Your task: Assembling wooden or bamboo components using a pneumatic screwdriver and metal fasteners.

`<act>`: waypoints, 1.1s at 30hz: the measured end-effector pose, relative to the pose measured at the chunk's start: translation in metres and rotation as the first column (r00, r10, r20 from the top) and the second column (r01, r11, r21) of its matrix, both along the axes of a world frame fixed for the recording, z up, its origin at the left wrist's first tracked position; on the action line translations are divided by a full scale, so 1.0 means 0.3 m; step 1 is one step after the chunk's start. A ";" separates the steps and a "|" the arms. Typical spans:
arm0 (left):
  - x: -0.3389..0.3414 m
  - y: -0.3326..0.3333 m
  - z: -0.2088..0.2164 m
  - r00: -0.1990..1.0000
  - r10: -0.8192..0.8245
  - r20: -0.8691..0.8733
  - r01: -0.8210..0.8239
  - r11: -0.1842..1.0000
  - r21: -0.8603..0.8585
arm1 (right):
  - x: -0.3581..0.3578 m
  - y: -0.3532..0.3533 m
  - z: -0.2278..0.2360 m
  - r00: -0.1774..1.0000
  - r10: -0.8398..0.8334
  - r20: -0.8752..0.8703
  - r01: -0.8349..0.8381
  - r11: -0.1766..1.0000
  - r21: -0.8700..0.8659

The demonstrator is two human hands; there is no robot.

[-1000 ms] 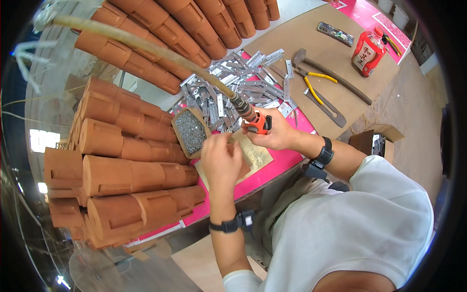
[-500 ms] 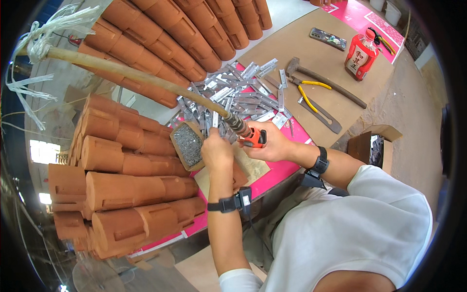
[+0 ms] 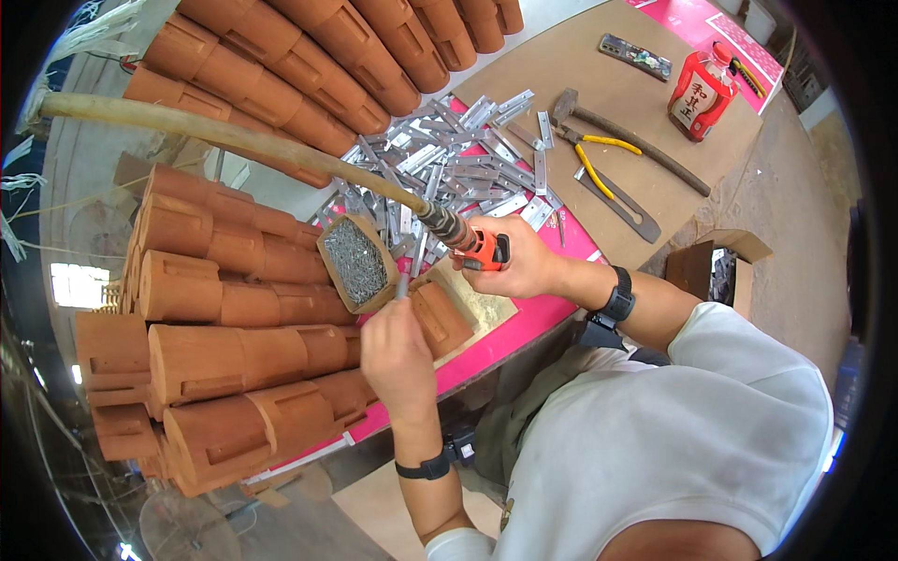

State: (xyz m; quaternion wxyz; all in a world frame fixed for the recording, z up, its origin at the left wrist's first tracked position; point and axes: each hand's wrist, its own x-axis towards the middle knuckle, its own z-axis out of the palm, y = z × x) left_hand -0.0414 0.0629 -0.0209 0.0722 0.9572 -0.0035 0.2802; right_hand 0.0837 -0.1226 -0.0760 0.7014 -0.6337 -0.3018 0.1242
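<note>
Shirt [image 3: 655, 449] was wht/lt grey, w/ short slvs. [image 3: 706, 332] & rd. neckline [image 3: 697, 530]; sm. dark mark [image 3: 507, 514] sat nr L side; L wrist strap [image 3: 430, 467] was blk, w/ dark box [image 3: 458, 441] & sm. wht patch [image 3: 468, 451] on it; R wrist strap [image 3: 620, 297] was blk too, w/ dark angular unit [image 3: 603, 334] beside; olive-grey cloth [image 3: 524, 425] showed past shirt; L hand [image 3: 399, 355] & R hand [image 3: 519, 257] were bare
</note>
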 end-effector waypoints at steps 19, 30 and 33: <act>0.065 0.121 -0.146 0.930 -0.224 -0.293 -0.225 0.286 -0.932 | -0.010 0.016 0.026 1.000 0.008 -0.015 -0.009 0.999 -0.039; 0.045 0.116 -0.151 0.923 -0.225 -0.311 -0.202 0.406 -0.891 | -0.010 0.019 0.033 0.999 0.019 -0.040 -0.022 0.998 -0.062; 0.028 0.107 -0.132 0.899 -0.201 -0.388 -0.250 0.490 -0.835 | -0.011 0.018 0.031 0.998 0.028 -0.055 -0.030 0.999 -0.044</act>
